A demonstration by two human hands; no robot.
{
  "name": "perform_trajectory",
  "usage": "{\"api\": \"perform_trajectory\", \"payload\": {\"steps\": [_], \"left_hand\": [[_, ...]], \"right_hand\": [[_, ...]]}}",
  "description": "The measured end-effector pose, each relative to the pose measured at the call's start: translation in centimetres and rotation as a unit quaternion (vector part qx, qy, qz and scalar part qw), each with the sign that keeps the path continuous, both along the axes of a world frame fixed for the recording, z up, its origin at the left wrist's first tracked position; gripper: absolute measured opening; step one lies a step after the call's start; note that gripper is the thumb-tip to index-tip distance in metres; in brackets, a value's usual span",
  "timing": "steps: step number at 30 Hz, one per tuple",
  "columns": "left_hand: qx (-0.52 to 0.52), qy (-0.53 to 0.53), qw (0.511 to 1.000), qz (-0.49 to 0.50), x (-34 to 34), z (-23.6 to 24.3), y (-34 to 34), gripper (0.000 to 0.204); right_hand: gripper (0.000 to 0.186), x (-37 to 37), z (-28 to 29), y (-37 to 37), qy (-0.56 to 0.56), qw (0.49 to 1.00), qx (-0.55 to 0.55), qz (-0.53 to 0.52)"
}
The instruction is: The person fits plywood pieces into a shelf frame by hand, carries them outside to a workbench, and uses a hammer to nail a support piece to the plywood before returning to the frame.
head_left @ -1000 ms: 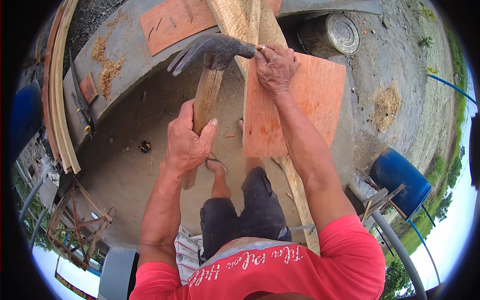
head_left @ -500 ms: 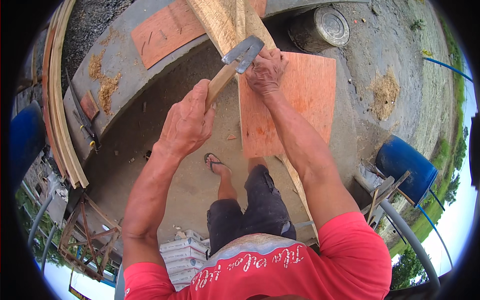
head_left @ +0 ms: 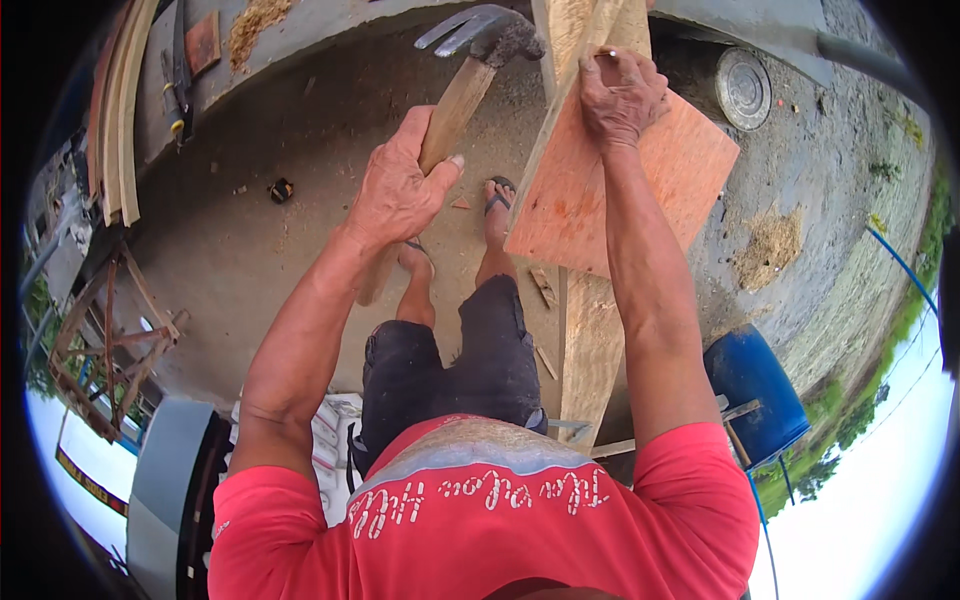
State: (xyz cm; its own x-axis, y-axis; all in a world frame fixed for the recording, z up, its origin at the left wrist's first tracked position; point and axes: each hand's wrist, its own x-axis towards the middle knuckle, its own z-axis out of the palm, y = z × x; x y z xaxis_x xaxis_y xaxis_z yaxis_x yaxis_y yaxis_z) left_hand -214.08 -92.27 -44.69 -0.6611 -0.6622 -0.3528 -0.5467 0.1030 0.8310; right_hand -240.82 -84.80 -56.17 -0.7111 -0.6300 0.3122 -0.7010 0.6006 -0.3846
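Left hand (head_left: 400,190) wrapped tight mid-handle on the claw hammer (head_left: 470,70), head raised clear of the work for swing room. Right hand (head_left: 620,95) pinches something small, likely a nail, can't confirm, at the top edge of the orange plywood panel (head_left: 620,190), steadying it against the upright timber (head_left: 590,330).

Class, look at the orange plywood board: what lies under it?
Under the orange plywood board a long wooden plank runs on below it. The right hand presses on top; the joint underneath is hidden.
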Motion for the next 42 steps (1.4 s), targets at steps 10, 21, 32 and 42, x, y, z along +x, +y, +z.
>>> {"api": "perform_trajectory", "payload": {"steps": [10, 21, 32, 42], "left_hand": [[0.352, 0.113, 0.917, 0.152, 2.2, -15.5, 9.2, 0.049], [0.538, 0.115, 0.8, 0.24, 4.4, -14.0, 14.3, 0.055], [0.467, 0.045, 0.874, 0.123, 11.2, -14.6, 12.6, 0.058], [0.323, 0.12, 0.929, 0.136, 12.3, -9.5, 18.8, 0.037]], "right_hand": [[0.061, 0.6, 1.0, -1.3, 0.015, 0.995, 0.093, -0.025], [0.067, -0.4, 0.6, -0.9, 0.025, 0.988, 0.153, 0.001], [0.069, -2.5, -1.3, -1.0, -0.067, 0.99, 0.11, 0.065], [0.068, -2.5, -0.7, -1.1, -0.212, 0.971, 0.074, 0.082]]}}
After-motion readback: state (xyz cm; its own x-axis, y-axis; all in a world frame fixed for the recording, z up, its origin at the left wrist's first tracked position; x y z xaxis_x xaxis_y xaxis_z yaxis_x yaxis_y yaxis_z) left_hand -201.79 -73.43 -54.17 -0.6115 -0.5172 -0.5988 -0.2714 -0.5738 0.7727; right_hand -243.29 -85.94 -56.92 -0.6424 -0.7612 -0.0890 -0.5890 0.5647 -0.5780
